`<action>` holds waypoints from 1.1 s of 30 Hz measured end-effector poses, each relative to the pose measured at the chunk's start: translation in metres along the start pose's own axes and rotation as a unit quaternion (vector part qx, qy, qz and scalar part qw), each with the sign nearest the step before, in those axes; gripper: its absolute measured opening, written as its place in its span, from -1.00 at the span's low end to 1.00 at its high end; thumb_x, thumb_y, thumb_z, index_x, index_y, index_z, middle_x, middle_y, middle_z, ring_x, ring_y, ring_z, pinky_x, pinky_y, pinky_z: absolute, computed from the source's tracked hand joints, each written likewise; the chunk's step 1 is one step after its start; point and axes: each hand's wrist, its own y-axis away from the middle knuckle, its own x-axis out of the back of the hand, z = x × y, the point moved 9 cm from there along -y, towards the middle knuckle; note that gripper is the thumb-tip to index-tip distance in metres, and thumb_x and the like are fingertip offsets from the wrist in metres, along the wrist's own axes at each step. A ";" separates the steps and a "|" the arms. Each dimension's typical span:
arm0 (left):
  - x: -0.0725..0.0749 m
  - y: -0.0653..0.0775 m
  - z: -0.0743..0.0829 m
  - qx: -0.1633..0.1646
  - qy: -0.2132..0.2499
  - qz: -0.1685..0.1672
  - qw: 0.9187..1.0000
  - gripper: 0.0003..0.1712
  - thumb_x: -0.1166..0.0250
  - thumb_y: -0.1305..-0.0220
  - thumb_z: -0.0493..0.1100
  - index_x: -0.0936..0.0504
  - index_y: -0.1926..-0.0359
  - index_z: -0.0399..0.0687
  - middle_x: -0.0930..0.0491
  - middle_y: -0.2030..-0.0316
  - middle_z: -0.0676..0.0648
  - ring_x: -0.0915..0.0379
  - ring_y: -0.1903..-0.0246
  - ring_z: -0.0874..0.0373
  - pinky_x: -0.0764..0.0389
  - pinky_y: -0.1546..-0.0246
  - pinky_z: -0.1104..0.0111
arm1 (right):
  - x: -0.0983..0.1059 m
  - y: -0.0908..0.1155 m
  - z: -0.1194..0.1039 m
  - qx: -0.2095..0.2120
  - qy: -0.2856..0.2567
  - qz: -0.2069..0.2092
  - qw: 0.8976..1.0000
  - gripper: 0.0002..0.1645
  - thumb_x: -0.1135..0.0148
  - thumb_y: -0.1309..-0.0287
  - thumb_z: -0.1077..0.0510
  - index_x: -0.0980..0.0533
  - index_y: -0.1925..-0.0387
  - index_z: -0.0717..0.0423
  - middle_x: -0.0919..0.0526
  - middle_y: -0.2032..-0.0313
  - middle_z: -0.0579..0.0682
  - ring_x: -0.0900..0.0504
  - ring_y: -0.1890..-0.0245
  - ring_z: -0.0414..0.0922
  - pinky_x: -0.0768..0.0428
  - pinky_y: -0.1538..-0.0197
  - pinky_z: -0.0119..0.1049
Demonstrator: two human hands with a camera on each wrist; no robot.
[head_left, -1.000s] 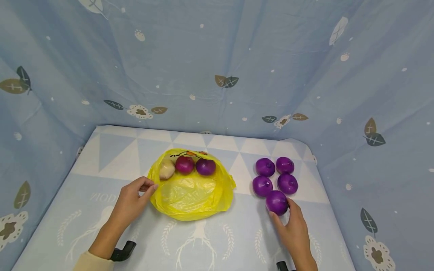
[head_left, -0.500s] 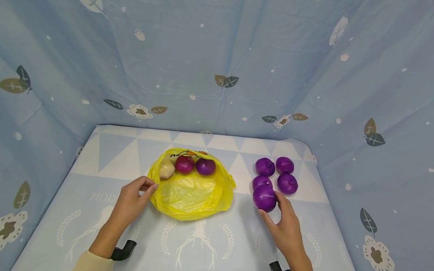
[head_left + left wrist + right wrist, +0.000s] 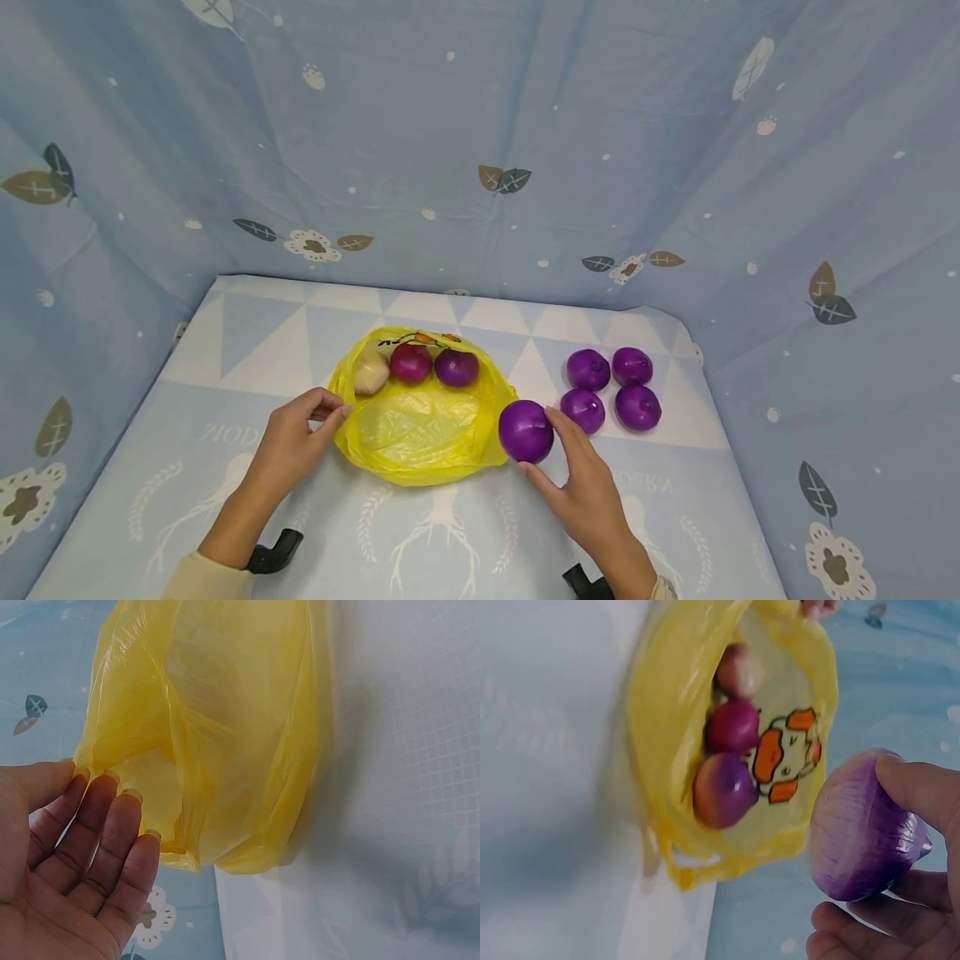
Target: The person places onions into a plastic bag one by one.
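Note:
My left hand (image 3: 296, 442) pinches the left rim of a yellow plastic bag (image 3: 420, 433) between thumb and index finger; in the left wrist view the other fingers (image 3: 120, 847) are bent loosely beside it. Inside the open bag lie a pale onion (image 3: 371, 372), a reddish-purple onion (image 3: 410, 363) and a purple onion (image 3: 456, 367). With thumb and fingers my right hand (image 3: 588, 492) grips another purple onion (image 3: 526, 431), held up at the bag's right edge. The right wrist view shows this held onion (image 3: 862, 832) tapering to a point, beside the bag's mouth.
Several purple onions (image 3: 588, 369) stand grouped on the patterned tablecloth (image 3: 270, 333) to the right. A blue leaf-print curtain (image 3: 420, 125) rises behind and at both sides. Black camera mounts (image 3: 277, 552) sit at both wrists.
My right hand has carried the purple onion leftward from the group on the right to the bag's right edge. My left hand keeps its pinch on the rim.

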 end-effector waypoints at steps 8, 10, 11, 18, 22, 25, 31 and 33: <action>-0.001 0.000 0.001 -0.002 0.004 0.001 1.000 -0.91 -0.40 -0.44 -0.18 -0.66 0.16 -0.08 -0.70 0.26 0.01 -0.66 0.20 0.03 -0.64 0.26 0.19 | -0.029 -0.019 -0.034 0.054 -0.043 -0.057 0.996 0.04 -0.64 -0.11 0.01 -0.30 -0.52 0.09 -0.46 -0.42 0.00 -0.53 -0.36 -0.02 -0.53 -0.30 -0.07; -0.001 0.000 0.001 -0.003 0.004 0.002 1.000 -0.92 -0.40 -0.43 -0.19 -0.66 0.16 -0.08 -0.70 0.27 0.02 -0.66 0.21 0.04 -0.64 0.26 0.21 | -0.037 -0.023 -0.041 0.065 -0.044 -0.070 0.994 0.01 -0.62 -0.14 -0.01 -0.30 -0.52 0.09 -0.45 -0.43 0.00 -0.53 -0.36 -0.04 -0.53 -0.30 -0.09; -0.002 0.000 0.001 -0.003 0.004 0.002 1.000 -0.92 -0.41 -0.43 -0.19 -0.66 0.16 -0.08 -0.70 0.27 0.02 -0.65 0.21 0.04 -0.64 0.27 0.22 | -0.041 -0.025 -0.045 0.070 -0.044 -0.078 0.993 0.01 -0.61 -0.16 -0.02 -0.29 -0.52 0.09 -0.45 -0.43 0.01 -0.53 -0.36 -0.04 -0.53 -0.30 -0.10; -0.002 0.002 0.000 -0.003 0.005 0.006 1.000 -0.91 -0.42 -0.42 -0.19 -0.66 0.17 -0.07 -0.70 0.28 0.03 -0.65 0.22 0.05 -0.63 0.28 0.25 | -0.069 -0.039 -0.069 0.107 -0.050 -0.134 0.984 -0.01 -0.55 -0.23 -0.05 -0.26 -0.54 0.10 -0.41 -0.45 0.03 -0.50 -0.38 -0.05 -0.52 -0.31 -0.13; -0.001 0.003 -0.002 0.003 0.005 0.005 1.000 -0.91 -0.41 -0.43 -0.18 -0.66 0.17 -0.07 -0.70 0.27 0.02 -0.65 0.21 0.05 -0.63 0.27 0.25 | -0.085 -0.050 -0.080 0.123 -0.048 -0.159 0.978 -0.01 -0.50 -0.28 -0.07 -0.21 -0.56 0.11 -0.38 -0.48 0.05 -0.46 -0.41 -0.05 -0.49 -0.34 -0.13; -0.001 0.003 -0.002 0.001 0.007 0.007 1.000 -0.91 -0.41 -0.42 -0.19 -0.66 0.17 -0.08 -0.70 0.28 0.02 -0.65 0.22 0.05 -0.62 0.28 0.25 | -0.095 -0.058 -0.086 0.143 -0.041 -0.168 0.975 -0.02 -0.47 -0.32 -0.06 -0.20 -0.57 0.15 -0.36 -0.48 0.08 -0.43 -0.43 -0.03 -0.46 -0.37 -0.14; 0.001 0.003 0.000 -0.010 0.001 0.016 1.000 -0.91 -0.43 -0.40 -0.21 -0.67 0.18 -0.08 -0.70 0.30 0.03 -0.64 0.24 0.06 -0.60 0.31 0.27 | -0.114 -0.072 -0.091 0.155 -0.018 -0.185 0.970 -0.05 -0.46 -0.33 -0.05 -0.22 -0.54 0.20 -0.35 -0.49 0.10 -0.36 -0.48 -0.02 -0.41 -0.41 -0.15; 0.001 0.003 0.000 -0.008 0.001 0.017 1.000 -0.92 -0.43 -0.40 -0.21 -0.67 0.19 -0.08 -0.70 0.30 0.03 -0.64 0.24 0.06 -0.61 0.31 0.27 | -0.121 -0.075 -0.092 0.151 -0.012 -0.196 0.969 -0.06 -0.45 -0.33 -0.06 -0.23 -0.54 0.19 -0.35 -0.49 0.09 -0.37 -0.47 -0.04 -0.43 -0.39 -0.17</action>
